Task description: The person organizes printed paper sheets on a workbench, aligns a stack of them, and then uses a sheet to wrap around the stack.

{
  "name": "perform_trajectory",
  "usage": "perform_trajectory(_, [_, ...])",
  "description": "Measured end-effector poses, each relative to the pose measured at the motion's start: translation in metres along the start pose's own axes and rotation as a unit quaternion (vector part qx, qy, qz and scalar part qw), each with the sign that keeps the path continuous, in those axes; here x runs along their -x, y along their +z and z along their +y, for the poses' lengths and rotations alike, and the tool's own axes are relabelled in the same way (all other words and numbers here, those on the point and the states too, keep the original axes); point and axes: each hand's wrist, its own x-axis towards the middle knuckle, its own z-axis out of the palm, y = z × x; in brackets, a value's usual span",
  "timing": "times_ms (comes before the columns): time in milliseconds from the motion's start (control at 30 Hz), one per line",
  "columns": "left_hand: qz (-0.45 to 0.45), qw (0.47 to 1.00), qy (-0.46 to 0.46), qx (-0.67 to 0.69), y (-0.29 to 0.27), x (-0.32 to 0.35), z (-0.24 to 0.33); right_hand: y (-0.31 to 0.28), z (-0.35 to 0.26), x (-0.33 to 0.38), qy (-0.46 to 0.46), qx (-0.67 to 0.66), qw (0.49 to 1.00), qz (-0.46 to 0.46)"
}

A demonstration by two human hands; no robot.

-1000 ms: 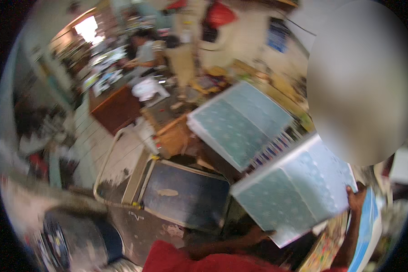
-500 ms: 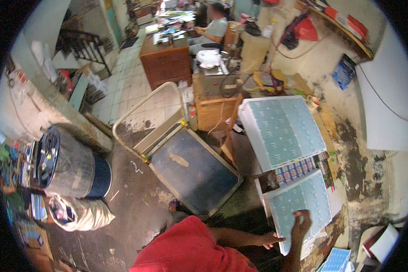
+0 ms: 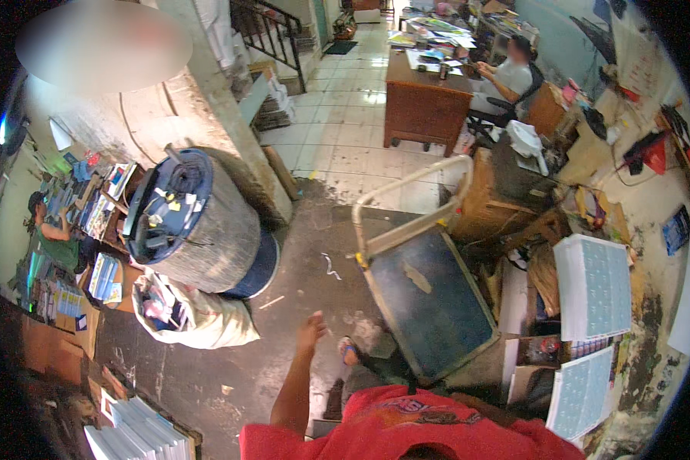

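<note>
My left hand (image 3: 312, 331) is held out over the dark floor at the lower middle. Nothing shows in it, and its fingers look loosely apart. Closest to it are my sandalled foot and a cream sack (image 3: 215, 318) stuffed with scraps. My right hand is out of sight beyond my red shirt (image 3: 406, 422). On the right lies a stack of light-blue patterned printed sheets (image 3: 581, 391), with a taller stack of similar sheets (image 3: 596, 287) behind it. A flat trolley (image 3: 429, 295) with a dark blue deck and cream handle stands between my hand and the stacks.
A large grey-blue drum (image 3: 215, 230) stands at left beside a wall. White paper piles (image 3: 142, 429) sit at the lower left. A wooden desk (image 3: 425, 96) is at the back, where a person sits. Another person in green works at far left among stacked papers.
The view has swung left. Both my hands have left the near sheet stack; my left hand is now out over the floor, and my right has gone out of sight.
</note>
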Motion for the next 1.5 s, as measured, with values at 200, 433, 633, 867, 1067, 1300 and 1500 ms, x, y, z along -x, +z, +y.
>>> perform_trajectory(200, [0.249,0.96,-0.006,0.125,-0.262,0.07,0.012,-0.085,-0.115,-0.084,-0.065,0.083,0.99,-0.092])
perform_trajectory(433, [0.302,0.937,-0.04,0.17,-0.29,0.085,0.041,-0.32,-0.318,-0.144,-0.196,-0.19,0.93,0.247])
perform_trajectory(633, [0.196,0.979,0.046,0.04,-0.199,-0.023,0.241,-0.516,-0.419,-0.159,-0.079,-0.644,0.63,0.426])
perform_trajectory(867, [0.002,0.99,0.112,-0.082,-0.075,-0.256,0.414,-0.54,-0.446,-0.193,-0.189,-0.801,0.328,0.463])
perform_trajectory(1067, [-0.241,0.909,-0.011,-0.34,0.167,-0.454,0.495,-0.557,-0.46,-0.181,-0.058,-0.734,0.398,0.547])
perform_trajectory(1300, [-0.51,0.733,0.117,-0.434,0.411,-0.517,0.533,-0.603,-0.474,-0.165,0.012,-0.747,0.396,0.534])
perform_trajectory(1500, [-0.713,0.358,0.393,-0.458,0.553,-0.494,0.487,-0.631,-0.508,-0.156,0.125,-0.756,0.39,0.51])
